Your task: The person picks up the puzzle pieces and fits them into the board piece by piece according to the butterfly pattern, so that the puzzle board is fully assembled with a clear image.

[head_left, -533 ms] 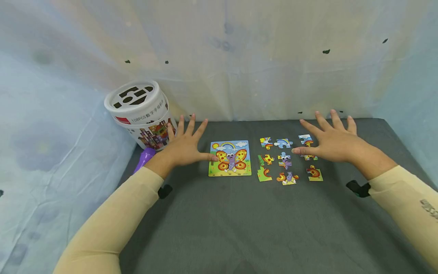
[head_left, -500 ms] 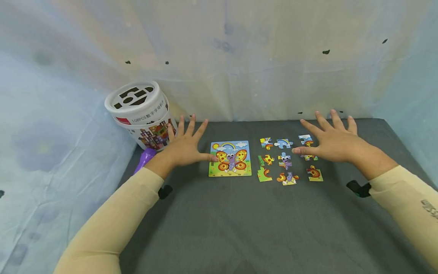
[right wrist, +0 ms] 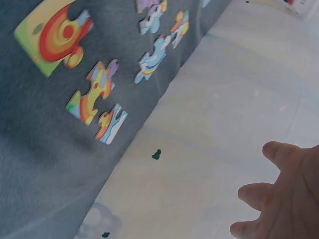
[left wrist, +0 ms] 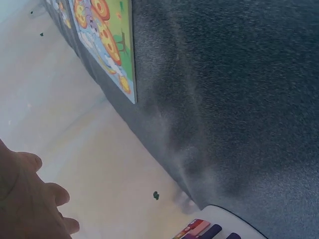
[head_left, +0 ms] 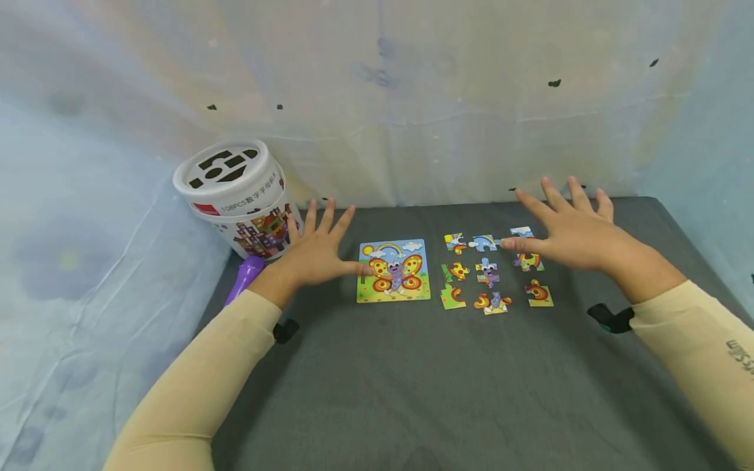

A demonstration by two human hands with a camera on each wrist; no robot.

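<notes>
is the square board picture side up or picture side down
Picture side up: the square board shows its printed butterfly to the head and left wrist cameras.

Picture board (head_left: pixel 393 271) on the desk (head_left: pixel 412 379), loose puzzle pieces (head_left: pixel 487 273) in three columns to its right, bucket (head_left: pixel 241 196) at the back left corner, cloth wall (head_left: pixel 424 124) behind, left hand (head_left: pixel 315 257) between bucket and board, right hand (head_left: pixel 577 237) beside the rightmost column

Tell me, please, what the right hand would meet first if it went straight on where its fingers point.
The right hand would probably meet the pale backdrop cloth first; no object shows between, though the gap in depth is unclear.
</notes>
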